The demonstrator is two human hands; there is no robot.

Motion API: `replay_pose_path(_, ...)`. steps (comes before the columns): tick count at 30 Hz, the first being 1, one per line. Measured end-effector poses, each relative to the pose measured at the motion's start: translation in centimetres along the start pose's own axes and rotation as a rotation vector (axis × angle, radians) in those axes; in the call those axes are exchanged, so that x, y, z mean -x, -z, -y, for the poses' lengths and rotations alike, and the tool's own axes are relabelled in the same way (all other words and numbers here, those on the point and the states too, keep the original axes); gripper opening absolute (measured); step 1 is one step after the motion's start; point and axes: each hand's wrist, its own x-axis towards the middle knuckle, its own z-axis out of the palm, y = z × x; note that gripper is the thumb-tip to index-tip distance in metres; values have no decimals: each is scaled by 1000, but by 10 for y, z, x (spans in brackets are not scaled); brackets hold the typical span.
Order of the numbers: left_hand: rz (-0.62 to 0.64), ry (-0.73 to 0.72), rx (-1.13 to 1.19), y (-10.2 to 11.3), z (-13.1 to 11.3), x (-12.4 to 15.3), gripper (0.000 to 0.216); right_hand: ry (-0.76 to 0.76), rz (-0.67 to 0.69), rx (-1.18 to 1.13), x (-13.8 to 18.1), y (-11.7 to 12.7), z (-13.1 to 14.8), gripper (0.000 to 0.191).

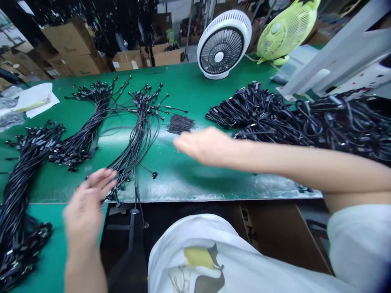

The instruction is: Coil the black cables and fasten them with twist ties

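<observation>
My left hand [87,201], partly blurred, is at the table's front edge, its fingers apart and loosely bent beside the lower ends of a loose bundle of black cables [139,126]. I see nothing in it. My right hand [206,145] is over the middle of the green table, fingers pointing left; motion smears them, so their grip is unclear. Just beyond its fingertips lies a small pile of short black ties [181,123]. Two more black cable bundles lie to the left, one angled [91,122] and one long [24,175] that hangs past the front edge.
A large heap of coiled black cables [293,118] covers the table's right side. A white fan [224,44] and a green fan [287,30] stand at the back. Papers [36,97] lie far left. Cardboard boxes [73,49] are stacked behind the table [180,89].
</observation>
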Motion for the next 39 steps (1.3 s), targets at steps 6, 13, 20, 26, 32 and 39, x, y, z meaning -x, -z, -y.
replay_pose_path(6,540,234,-64,-98,45,-8,30,-18,-57,-493,52,-32,20,21)
replay_pose_path(13,478,648,514,-82,37,-16,29,-219,-39,-749,89,-90,-56,22)
replay_pose_path(20,181,606,675,-65,32,-19,15,-423,-244,-714,118,-126,-80,27)
replay_pose_path(26,70,426,489,-85,43,-31,31,-136,-224,-372,135,-109,-35,29)
replay_pose_path(32,352,174,-21,-126,67,-19,31,209,-38,-595,108,-78,22,29)
replay_pose_path(39,426,394,270,-134,65,-6,35,-295,-390,-1414,58,-107,18,31)
